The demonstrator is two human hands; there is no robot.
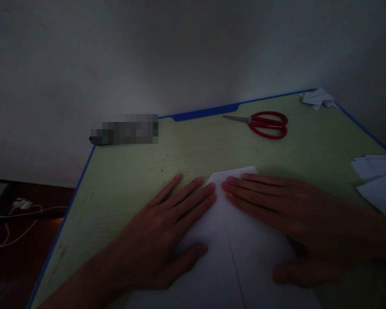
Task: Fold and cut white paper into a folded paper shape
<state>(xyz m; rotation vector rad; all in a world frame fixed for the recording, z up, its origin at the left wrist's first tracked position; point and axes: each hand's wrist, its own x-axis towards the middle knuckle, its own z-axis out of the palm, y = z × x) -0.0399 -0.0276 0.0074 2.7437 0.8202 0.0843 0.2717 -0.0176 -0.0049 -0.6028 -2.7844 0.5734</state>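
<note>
A sheet of white paper lies flat on the pale green table, with a crease or seam running lengthwise down its middle. Its far left corner looks folded in. My left hand rests on the paper's left side, fingers spread and thumb stretched out over the sheet. On the right side of the sheet lies my right hand, fingers straight and close together, their tips near the far edge. Both hands press flat and grip nothing. Parts of the paper's side edges are hidden under them.
Red-handled scissors lie beyond the paper, blades pointing left. A pixelated dark object sits at the far left corner. Folded paper pieces are at the far right corner, more white sheets at the right edge. White cables run below left.
</note>
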